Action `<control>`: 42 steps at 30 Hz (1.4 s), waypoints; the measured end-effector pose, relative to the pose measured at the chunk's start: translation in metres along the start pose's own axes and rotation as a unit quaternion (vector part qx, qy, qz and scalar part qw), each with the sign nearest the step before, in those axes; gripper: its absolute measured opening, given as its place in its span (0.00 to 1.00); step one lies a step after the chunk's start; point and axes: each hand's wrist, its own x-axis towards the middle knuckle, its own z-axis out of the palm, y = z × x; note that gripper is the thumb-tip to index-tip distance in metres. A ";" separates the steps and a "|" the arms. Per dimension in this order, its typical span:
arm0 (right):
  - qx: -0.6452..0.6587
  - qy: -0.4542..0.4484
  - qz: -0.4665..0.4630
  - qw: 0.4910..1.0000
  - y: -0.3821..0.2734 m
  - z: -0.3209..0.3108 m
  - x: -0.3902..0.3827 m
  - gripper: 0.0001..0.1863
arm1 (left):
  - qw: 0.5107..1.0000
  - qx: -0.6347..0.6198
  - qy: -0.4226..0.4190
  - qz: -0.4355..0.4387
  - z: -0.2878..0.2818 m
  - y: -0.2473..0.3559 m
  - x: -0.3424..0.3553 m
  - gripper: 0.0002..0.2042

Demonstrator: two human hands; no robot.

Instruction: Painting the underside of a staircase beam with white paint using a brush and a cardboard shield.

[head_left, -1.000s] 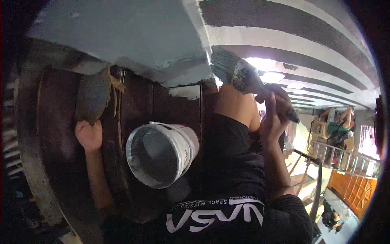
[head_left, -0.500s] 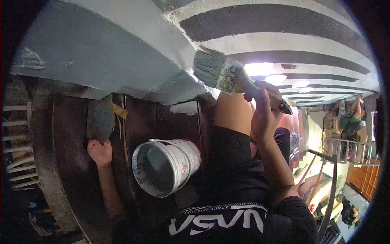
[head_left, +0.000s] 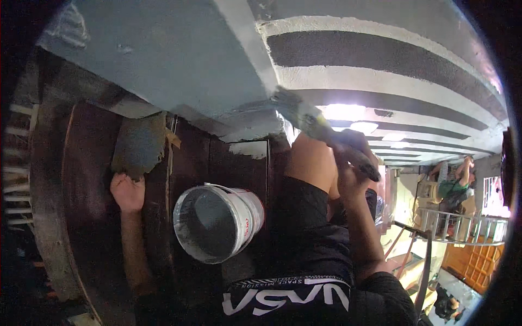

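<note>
My right hand (head_left: pixel 352 163) is wrapped round the handle of a wide paintbrush (head_left: pixel 309 120). Its bristles, blurred and grey with paint, touch the corner where a grey painted surface (head_left: pixel 179 60) meets a striped grey-and-white wall (head_left: pixel 348 76). At the left, my left hand (head_left: pixel 128 193) grips the near edge of a ragged, grey-smeared piece of cardboard (head_left: pixel 140 145), held close under the painted surface. Between my arms a white bucket (head_left: pixel 246 217) leans with its mouth toward the left; grey paint coats its inside.
Dark brown boards (head_left: pixel 190 157) lie below the painted surface. A pale slatted piece (head_left: pixel 19 185) is at the far left. Far to the right, another person (head_left: pixel 454 187) is beside a metal ladder (head_left: pixel 462 225), with an orange-brown panelled door (head_left: pixel 476 258) below.
The brush has swung so its bristles sit lower along the corner, and fresh grey streaks show there. My view has shifted slightly. My left hand still grips the cardboard.
</note>
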 end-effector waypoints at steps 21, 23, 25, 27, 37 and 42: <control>-0.075 -0.035 -0.085 0.993 -0.005 0.004 -0.009 0.12 | 1.000 0.016 0.008 0.014 -0.011 0.003 0.000 0.20; -0.107 -0.078 -0.053 0.990 0.001 0.011 -0.008 0.15 | 0.997 0.012 -0.081 -0.007 -0.014 0.005 0.000 0.20; -0.108 -0.080 -0.055 0.989 0.006 0.013 -0.010 0.15 | 0.998 0.000 -0.061 -0.010 -0.012 0.005 0.000 0.19; -0.111 -0.076 -0.051 0.990 0.008 0.011 -0.014 0.15 | 0.999 -0.011 -0.049 -0.013 -0.005 0.003 0.000 0.19; -0.117 -0.045 0.029 0.992 0.001 0.023 -0.001 0.10 | 1.000 -0.006 0.004 0.008 0.008 0.001 0.000 0.22; 0.104 0.018 0.174 0.979 -0.011 0.020 -0.002 0.07 | 0.999 0.021 0.034 0.025 -0.004 0.003 -0.002 0.20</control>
